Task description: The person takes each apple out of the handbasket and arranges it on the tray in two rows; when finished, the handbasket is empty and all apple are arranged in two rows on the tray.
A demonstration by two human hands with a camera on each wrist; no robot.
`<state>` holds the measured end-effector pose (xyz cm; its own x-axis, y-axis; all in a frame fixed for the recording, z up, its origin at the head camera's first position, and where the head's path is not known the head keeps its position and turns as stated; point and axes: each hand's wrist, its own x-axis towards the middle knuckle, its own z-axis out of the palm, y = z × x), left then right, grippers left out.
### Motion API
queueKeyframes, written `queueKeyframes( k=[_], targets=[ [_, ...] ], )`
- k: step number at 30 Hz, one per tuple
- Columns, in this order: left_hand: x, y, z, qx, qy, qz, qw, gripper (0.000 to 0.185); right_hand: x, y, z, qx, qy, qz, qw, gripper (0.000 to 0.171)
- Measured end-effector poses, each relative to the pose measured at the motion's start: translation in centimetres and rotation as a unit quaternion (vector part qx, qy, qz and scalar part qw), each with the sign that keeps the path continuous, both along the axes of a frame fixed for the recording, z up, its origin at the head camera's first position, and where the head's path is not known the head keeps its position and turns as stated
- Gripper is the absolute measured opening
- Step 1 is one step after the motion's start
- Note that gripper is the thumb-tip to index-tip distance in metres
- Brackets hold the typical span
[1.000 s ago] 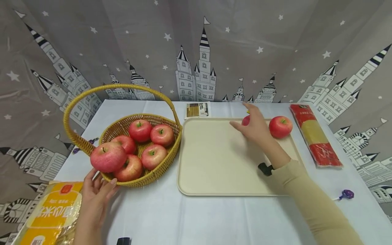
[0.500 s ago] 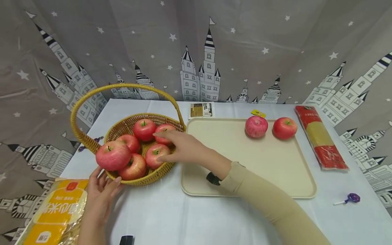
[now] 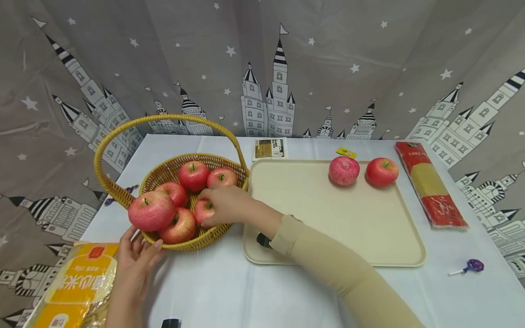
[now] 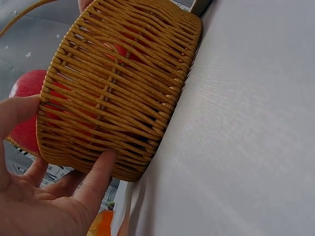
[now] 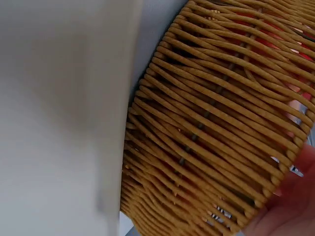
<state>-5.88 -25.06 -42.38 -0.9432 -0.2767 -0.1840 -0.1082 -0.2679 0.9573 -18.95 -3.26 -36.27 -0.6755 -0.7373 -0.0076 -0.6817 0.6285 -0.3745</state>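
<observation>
1. Since half a second ago the right hand (image 3: 223, 206) has sunk deeper into the basket (image 3: 229, 217) and now curls over one apple (image 3: 203, 210) at the near side of the pile; the left hand (image 3: 137, 257) has not shifted.
2. Right grip: fingers wrapped over the apple's top and side, thumb underneath as far as the head view shows. Seat the fingers well round it before lifting.
3. Left grip: spread, fingers straight against the basket's outer weave (image 4: 118, 98), with a big apple (image 3: 151, 210) perched on the rim just above it. Press firmly, so the basket does not slide on the desk (image 3: 229, 287).
4. Lift straight up and slowly; neighbouring apples touch this one and the rim apple could roll off.
5. Clear the handle (image 3: 164, 119) before swinging toward the tray (image 3: 328, 228), where two apples (image 3: 343, 171) already sit at the far edge.
</observation>
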Motion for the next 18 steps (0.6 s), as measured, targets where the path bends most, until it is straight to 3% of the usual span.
queueKeyframes(
  k=[6,11,14,18],
  targets=[
    [0.0,0.0,0.2,-0.003,-0.018,0.009,0.9998,0.071,0.7,2.3,2.5,-0.102,0.008,-0.031,0.994,0.059],
    [0.0,0.0,0.1,-0.003,-0.007,0.005,1.0,0.07,1.0,7.6,5.1,-0.176,0.015,-0.072,0.982,0.062],
    [-0.1,0.0,0.1,-0.002,-0.004,0.0,1.0,0.07,0.5,11.7,5.3,-0.191,0.012,-0.126,0.973,0.066],
    [-0.2,-0.1,0.1,-0.001,-0.012,0.0,0.9999,0.072,-1.4,16.4,3.9,-0.174,-0.008,-0.211,0.962,0.066]
  ],
)
